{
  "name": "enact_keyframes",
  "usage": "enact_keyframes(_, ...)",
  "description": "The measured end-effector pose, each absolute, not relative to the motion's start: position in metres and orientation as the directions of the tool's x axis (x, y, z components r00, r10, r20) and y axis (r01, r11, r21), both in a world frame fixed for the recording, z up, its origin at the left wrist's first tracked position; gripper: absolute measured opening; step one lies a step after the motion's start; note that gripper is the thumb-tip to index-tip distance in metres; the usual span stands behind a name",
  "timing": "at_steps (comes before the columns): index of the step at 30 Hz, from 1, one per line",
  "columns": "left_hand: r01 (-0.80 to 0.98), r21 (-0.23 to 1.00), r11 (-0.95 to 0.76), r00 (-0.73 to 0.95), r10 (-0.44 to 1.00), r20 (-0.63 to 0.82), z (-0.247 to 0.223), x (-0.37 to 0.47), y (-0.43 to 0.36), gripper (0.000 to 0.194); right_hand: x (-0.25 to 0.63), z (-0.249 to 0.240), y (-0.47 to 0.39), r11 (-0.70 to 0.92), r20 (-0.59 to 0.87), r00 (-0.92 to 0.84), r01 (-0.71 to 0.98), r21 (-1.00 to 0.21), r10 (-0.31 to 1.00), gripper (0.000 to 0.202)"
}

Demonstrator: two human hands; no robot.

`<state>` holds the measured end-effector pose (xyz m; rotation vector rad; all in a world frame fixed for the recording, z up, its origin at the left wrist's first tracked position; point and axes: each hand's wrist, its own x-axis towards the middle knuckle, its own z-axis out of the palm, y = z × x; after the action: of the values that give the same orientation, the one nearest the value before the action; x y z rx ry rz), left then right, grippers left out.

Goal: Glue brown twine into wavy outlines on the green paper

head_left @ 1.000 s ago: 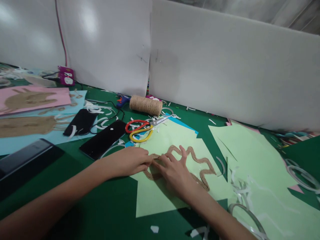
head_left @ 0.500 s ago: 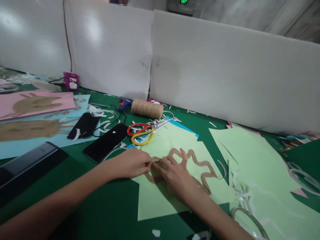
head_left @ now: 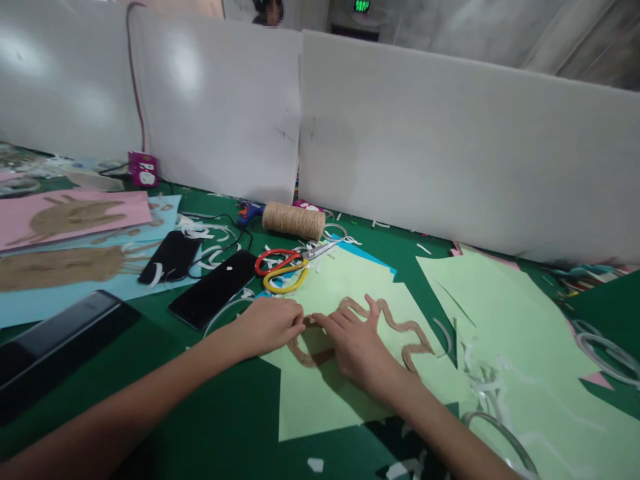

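A brown twine outline (head_left: 409, 327) with wavy edges lies on a pale green sheet (head_left: 310, 413). At the outline's left end, my left hand (head_left: 273, 323) is closed, its fingertips pinched at the twine; what they hold is too small to make out. My right hand (head_left: 357, 343) rests on the outline with its fingers spread, the index fingertip touching the twine close to my left hand. Beyond the hands lie scissors (head_left: 287, 270) with one red and one yellow handle, and a roll of twine (head_left: 293, 221).
Two dark phones (head_left: 215, 288) (head_left: 171, 257) and a larger dark device (head_left: 65, 340) lie left. Farther left are pink (head_left: 135, 208) and blue sheets (head_left: 15, 315) with brown shapes. A blue glue gun (head_left: 249, 213) touches the roll. Green paper (head_left: 540, 333), tape rings (head_left: 607, 357) and scraps lie right.
My right index finger has moved up and is straighter on the twine, showing more of the outline's left loop. My left hand stays pinched in nearly the same place. The view has shifted slightly.
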<state>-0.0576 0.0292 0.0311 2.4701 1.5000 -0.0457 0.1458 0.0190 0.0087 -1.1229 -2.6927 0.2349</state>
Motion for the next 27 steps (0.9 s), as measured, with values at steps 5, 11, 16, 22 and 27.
enact_keyframes(5,0.876,0.059,-0.478,0.480,0.857,-0.188,0.023,-0.049,0.023,0.013,0.158,0.017,0.025,0.662,0.168,-0.652,0.659,-0.357,0.739,0.060)
enact_keyframes(11,0.861,-0.081,-0.502,0.478,0.853,-0.213,0.016,-0.042,0.018,0.026,0.187,0.050,0.035,0.607,0.351,-0.504,0.727,-0.322,0.789,0.054)
enact_keyframes(16,0.904,-0.003,-0.427,0.420,0.890,-0.175,0.020,-0.039,0.021,0.019,0.213,0.073,0.038,0.640,0.444,-0.490,0.705,-0.305,0.751,0.047)
enact_keyframes(22,0.918,0.037,-0.395,0.394,0.898,-0.196,0.010,-0.038,0.023,0.019,0.240,0.066,0.032,0.638,0.382,-0.525,0.716,-0.285,0.760,0.044)
enact_keyframes(27,0.905,0.077,-0.417,0.424,0.881,-0.209,0.007,-0.040,0.025,0.016,0.263,0.050,0.009,0.574,0.275,-0.506,0.758,-0.310,0.817,0.040)
